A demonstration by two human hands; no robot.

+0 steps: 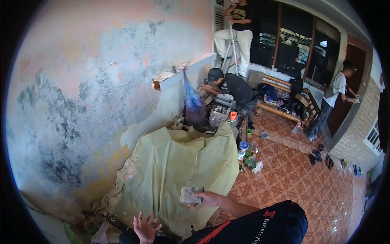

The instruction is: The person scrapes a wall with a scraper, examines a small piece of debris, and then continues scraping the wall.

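My right hand (209,199) grips a worn, grey-speckled sanding block (191,194) by its right end, the thumb lying along its edge. Fingers spread and holding nothing, my left hand (145,228) is low in the view, left of the block. Beyond both hands a creased yellow-green sheet (183,162) drapes over a raised surface along the wall. The wall (93,93) on the left has patchy, peeling paint with dark stains.
A person (239,91) bends over beyond the sheet; another stands on a stepladder (232,49). A third person (336,89) works at the door (349,97). A lidded tub (243,148), plants and a loaded bench (280,107) stand on the tiled floor (292,179).
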